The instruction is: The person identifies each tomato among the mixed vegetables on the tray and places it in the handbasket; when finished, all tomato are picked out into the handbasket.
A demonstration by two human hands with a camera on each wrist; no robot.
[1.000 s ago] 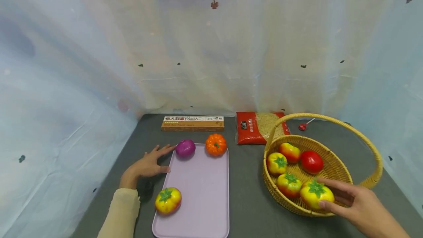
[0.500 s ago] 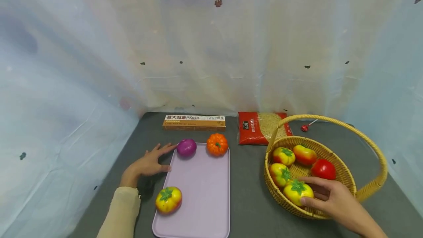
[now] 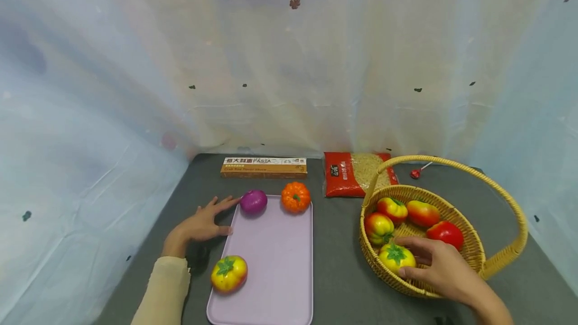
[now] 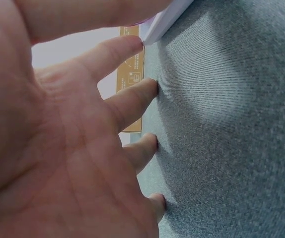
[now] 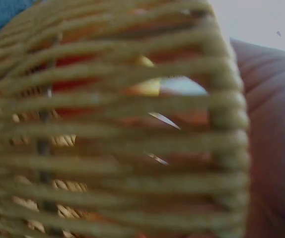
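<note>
In the head view my left hand [image 3: 204,224] spreads its fingers beside the upper left edge of a lilac tray [image 3: 275,265]. Its index fingertip reaches the purple onion [image 3: 254,201] on the tray's corner, and the thumb lies at the tray's rim. Inside a wicker basket [image 3: 474,245], my right hand [image 3: 444,267] grips a yellow toy persimmon [image 3: 394,260] between thumb and fingers. Around it sit several red-and-yellow fruits and a red tomato [image 3: 446,233]. In the right wrist view the basket wall [image 5: 132,134] hides most of the held persimmon.
Another yellow-red persimmon [image 3: 229,274] and an orange pumpkin [image 3: 295,197] rest on the tray. Behind stand a pasta box [image 3: 264,168] and a red bag of pasta [image 3: 343,174]. A lollipop [image 3: 415,173] lies behind the basket, whose tall handle [image 3: 451,160] arches over it.
My right hand has moved left within the basket with the persimmon. The other fruits in there have shifted and rolled. My left hand has kept its place.
</note>
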